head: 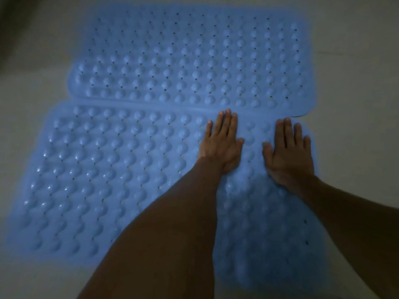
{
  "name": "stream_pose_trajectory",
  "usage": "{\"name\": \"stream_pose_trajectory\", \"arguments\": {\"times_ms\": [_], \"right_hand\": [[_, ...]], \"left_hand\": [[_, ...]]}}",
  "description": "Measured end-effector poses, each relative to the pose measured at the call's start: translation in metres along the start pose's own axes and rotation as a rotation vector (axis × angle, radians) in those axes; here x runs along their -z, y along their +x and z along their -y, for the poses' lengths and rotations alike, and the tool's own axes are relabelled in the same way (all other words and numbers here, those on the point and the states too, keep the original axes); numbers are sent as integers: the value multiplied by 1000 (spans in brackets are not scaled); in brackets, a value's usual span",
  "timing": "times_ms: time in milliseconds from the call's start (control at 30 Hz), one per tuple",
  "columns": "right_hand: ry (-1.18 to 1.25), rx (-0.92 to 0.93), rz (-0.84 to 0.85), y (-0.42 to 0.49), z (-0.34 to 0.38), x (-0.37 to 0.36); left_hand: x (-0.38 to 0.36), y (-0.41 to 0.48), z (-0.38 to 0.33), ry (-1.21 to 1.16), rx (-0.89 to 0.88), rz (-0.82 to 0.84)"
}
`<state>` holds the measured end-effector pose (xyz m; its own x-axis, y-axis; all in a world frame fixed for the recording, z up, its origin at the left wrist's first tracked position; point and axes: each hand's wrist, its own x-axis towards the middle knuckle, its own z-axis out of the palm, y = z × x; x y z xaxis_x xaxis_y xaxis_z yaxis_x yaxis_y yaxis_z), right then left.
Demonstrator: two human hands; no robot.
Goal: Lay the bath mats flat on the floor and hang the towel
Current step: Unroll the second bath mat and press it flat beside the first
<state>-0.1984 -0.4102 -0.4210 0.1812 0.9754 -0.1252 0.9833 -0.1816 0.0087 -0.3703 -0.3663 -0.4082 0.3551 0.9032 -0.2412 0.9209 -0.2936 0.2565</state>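
Two light blue rubber bath mats with rows of bumps and small holes lie on the pale floor. The far mat (194, 61) lies flat, and its near edge touches or slightly overlaps the near mat (103, 169). My left hand (222, 143) and my right hand (289, 152) rest palm down on the right part of the near mat, fingers spread and pointing away from me, close to the seam between the mats. Neither hand holds anything. The near mat's right part looks blurred. No towel is in view.
Pale floor (354, 104) surrounds the mats on the left, right and near sides. A dark strip (8, 29), maybe a wall or doorway, runs along the upper left corner. The room is dim.
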Motion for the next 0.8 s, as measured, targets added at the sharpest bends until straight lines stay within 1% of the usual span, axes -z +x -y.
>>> {"name": "stream_pose_trajectory", "arguments": {"times_ms": [67, 100, 167, 267, 367, 533, 667, 800], "right_hand": [[18, -35, 102, 0, 6, 7], [28, -46, 112, -1, 14, 13], [49, -38, 72, -4, 40, 26], [123, -16, 38, -6, 102, 44], [177, 20, 34, -4, 169, 56], [210, 81, 18, -4, 264, 57], [222, 101, 68, -3, 317, 48], [239, 75, 120, 1, 351, 33]], "left_hand": [[13, -5, 19, 0, 7, -4], [20, -10, 33, -2, 40, -21], [36, -23, 67, 24, 97, -48], [63, -41, 121, 76, 132, -76], [84, -54, 172, 124, 166, -140], [102, -69, 254, 153, 204, -167], [107, -76, 310, 139, 194, -142], [98, -71, 341, 50, 172, -85]]}}
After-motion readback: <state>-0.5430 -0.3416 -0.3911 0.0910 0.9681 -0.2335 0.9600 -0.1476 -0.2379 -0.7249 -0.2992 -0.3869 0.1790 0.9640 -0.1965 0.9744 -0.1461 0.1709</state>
